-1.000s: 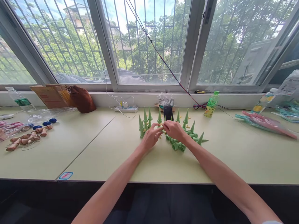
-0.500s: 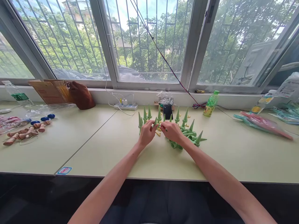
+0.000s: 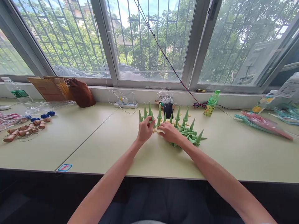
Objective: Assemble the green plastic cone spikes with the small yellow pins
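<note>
Several green cone-shaped spikes stand upright (image 3: 159,114) in a cluster at the middle of the pale table (image 3: 98,146); more green spikes lie on their sides (image 3: 191,136) to the right. My left hand (image 3: 144,130) is closed around an upright green spike at the cluster's left end. My right hand (image 3: 170,133) rests low on the table just right of it, fingers pinched on a small yellow piece (image 3: 156,131), above the lying spikes.
A black phone (image 3: 167,110) and power strip (image 3: 126,105) sit behind the cones. A green bottle (image 3: 211,103) stands at right, pink packets (image 3: 266,124) farther right. Wooden toys with blue balls (image 3: 28,126), a brown pouch (image 3: 80,92) and a cardboard box (image 3: 48,88) lie at left.
My left hand moved left and closed around an upright spike. My right hand dropped toward the table with the small yellow piece; the two hands drew slightly apart.
</note>
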`<state>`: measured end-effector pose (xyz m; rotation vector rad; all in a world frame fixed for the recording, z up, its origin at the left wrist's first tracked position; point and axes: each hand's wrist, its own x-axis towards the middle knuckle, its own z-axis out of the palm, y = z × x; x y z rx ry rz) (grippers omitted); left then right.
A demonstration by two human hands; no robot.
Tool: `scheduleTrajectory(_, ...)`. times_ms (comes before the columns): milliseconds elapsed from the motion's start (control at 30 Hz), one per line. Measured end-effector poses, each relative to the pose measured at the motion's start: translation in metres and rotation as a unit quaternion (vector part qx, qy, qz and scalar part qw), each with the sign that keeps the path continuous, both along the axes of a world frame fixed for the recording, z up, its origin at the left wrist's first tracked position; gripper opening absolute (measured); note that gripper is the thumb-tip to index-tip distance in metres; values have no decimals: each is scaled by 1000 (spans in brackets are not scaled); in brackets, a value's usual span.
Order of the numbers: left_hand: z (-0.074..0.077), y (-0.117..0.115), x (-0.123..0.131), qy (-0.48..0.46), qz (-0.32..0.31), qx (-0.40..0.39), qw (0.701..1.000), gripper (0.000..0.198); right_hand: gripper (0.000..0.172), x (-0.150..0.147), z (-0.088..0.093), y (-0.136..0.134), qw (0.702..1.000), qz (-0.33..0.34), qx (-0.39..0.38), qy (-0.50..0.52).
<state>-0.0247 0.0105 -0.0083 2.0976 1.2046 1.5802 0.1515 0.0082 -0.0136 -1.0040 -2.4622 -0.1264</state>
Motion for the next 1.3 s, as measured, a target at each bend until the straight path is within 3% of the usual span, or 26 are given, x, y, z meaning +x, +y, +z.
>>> scheduleTrajectory(467,1,1,0,25,-1,3,1000,22,14,-1,-1,1,999,5,-43,-14)
scheduleTrajectory(1300,-1,0,2,56,-5,10,998,18,14,-3,-4,2,997,-4,-11,-73)
